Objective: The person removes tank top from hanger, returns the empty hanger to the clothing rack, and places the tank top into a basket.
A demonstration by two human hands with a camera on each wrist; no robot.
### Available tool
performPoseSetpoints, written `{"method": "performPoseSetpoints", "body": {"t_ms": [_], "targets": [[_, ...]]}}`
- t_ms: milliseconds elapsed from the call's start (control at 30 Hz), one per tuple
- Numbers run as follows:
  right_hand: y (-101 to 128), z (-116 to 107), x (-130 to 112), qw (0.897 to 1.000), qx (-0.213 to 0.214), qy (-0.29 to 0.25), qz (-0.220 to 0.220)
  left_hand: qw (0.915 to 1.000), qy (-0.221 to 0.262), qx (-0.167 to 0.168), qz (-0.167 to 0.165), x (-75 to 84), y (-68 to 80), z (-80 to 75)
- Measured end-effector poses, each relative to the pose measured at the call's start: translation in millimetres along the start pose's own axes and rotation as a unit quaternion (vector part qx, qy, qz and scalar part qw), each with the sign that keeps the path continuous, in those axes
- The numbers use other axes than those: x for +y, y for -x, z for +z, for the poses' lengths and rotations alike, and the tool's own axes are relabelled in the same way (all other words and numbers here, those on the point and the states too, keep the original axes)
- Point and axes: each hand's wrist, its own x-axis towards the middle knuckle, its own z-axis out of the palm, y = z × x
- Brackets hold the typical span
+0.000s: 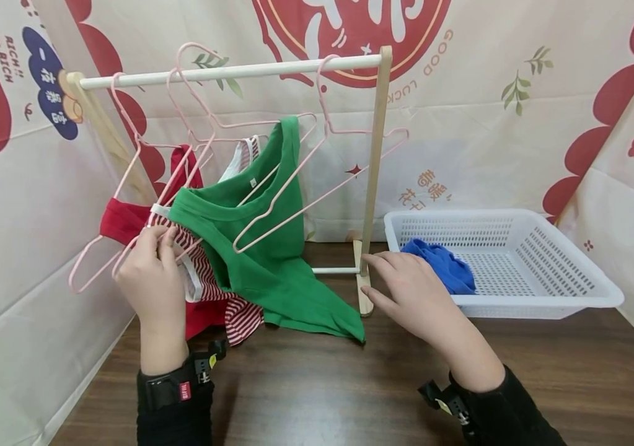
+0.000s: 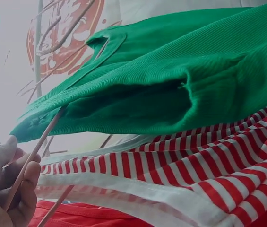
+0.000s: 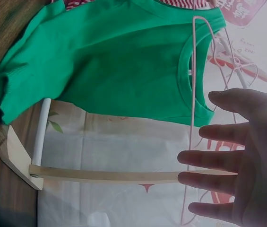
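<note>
A green sleeveless top (image 1: 272, 254) hangs from a pink hanger (image 2: 38, 146) on the rack, its lower part on the table. My left hand (image 1: 152, 279) grips the hanger's left end, fingers curled round it; the top's left shoulder reaches the thumb tip in the left wrist view. Behind it hang a red-and-white striped top (image 2: 228, 189) and a red garment (image 1: 124, 220), both partly hidden. My right hand (image 1: 414, 291), fingers spread and holding nothing, hovers near the rack's right foot. A bare pink hanger (image 3: 193, 94) hangs in front of the green top.
The rack has a white top bar (image 1: 272, 70) and wooden uprights (image 1: 377, 155). To the right, a white plastic basket (image 1: 540, 302) holds a crumpled blue cloth (image 1: 442, 266). Printed fabric walls (image 1: 478, 155) close off the back and sides of the brown table (image 1: 317, 396).
</note>
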Motion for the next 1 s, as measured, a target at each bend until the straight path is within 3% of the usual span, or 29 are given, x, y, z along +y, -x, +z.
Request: {"method": "performPoseSetpoints", "body": {"t_ms": [267, 467, 767, 1000], "targets": [[2, -7, 1, 1.0, 0.012, -0.005, -0.002, 0.9992, -0.005, -0.038, 0.015, -0.2, 1.5, -5.7], [9, -12, 6, 1.0, -0.003, 0.011, -0.002, 0.9971, -0.007, -0.069, 0.032, -4.5, 4.0, -14.2], [13, -16, 7, 0.999, -0.021, 0.027, -0.007, 0.9934, -0.002, -0.112, 0.024, -10.0, 5.7, -26.6], [17, -17, 7, 0.999, -0.027, 0.031, -0.001, 0.9879, -0.01, -0.139, 0.068, -14.1, 11.3, -30.3]]}}
